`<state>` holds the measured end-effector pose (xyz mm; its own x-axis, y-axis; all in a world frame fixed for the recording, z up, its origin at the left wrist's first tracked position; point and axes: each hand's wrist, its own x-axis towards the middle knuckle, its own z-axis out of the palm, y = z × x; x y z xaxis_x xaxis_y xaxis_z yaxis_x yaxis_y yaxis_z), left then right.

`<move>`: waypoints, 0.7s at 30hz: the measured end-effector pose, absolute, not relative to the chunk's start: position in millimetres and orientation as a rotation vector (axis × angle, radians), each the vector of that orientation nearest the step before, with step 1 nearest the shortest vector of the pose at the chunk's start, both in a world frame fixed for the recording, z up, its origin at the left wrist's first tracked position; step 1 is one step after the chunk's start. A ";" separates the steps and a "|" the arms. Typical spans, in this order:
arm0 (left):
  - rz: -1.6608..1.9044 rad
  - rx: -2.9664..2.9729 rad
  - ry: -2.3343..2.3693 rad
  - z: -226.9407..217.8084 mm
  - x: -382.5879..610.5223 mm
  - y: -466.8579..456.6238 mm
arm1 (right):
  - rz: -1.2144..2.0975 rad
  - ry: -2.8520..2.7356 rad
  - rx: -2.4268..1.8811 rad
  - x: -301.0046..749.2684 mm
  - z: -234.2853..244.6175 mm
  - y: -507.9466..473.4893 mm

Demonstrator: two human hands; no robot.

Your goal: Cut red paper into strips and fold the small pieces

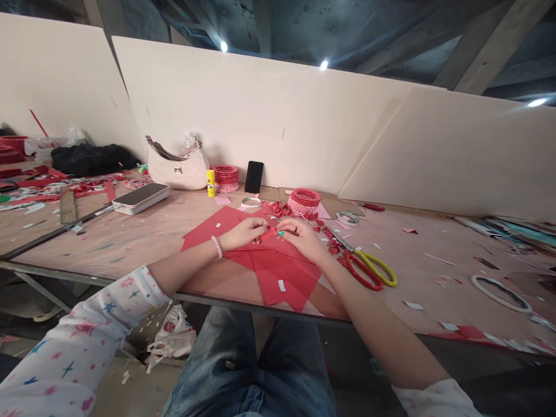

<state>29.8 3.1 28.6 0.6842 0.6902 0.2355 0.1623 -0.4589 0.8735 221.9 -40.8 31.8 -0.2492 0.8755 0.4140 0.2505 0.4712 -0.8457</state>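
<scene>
Where red sheets [284, 278] are spread over the counter [417, 263], a small red piece [270, 230] is held above their far part, pinched between the left hand [248, 233] and the right hand [300, 237]. Both hands are positioned close together, with the thumb and fingers of each set narrowly; the exact shape of the piece cannot be told, since it is partly covered by the fingertips.

Just right of the red sheets, scissors [350, 248] are laid open-handled, their red and yellow loops pointed away from the sheets. Directly behind the red sheets, red scraps [278, 208] are scattered beside a stack of red and pink rings [303, 202], and a tape roll [251, 205] is placed nearby. Farther behind the red sheets, a black phone [254, 177] is leaned against a white panel [243, 110]. Left of the red sheets, a yellow glue stick [211, 184] is stood upright, and a pale handbag [182, 174] is set beyond it.
</scene>
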 end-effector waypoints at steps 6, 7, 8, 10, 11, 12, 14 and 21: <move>0.696 1.837 0.638 27.7 29.5 1.4 | 0.595 -1.880 -0.993 221.4 29.8 -40.3; 0.686 1.813 0.649 27.0 29.7 1.5 | 0.557 -1.902 -0.996 221.6 29.0 -39.5; 0.672 1.797 0.662 26.3 29.9 1.8 | 0.521 -1.925 -1.000 221.8 28.1 -38.8; 0.641 1.806 0.678 25.1 30.7 2.6 | 0.472 -1.968 -1.009 222.4 26.4 -38.0; 0.627 1.833 0.673 24.7 31.2 3.0 | 0.464 -1.989 -1.014 222.6 25.4 -37.8; 0.615 1.874 0.660 24.3 31.6 3.3 | 0.465 -2.006 -1.019 222.9 24.1 -37.6; 0.611 1.985 0.639 23.4 32.3 3.6 | 0.490 -2.026 -1.026 222.9 21.2 -37.0; 0.763 2.278 0.617 22.2 32.5 -0.1 | 0.626 -1.924 -0.996 217.9 13.8 -32.9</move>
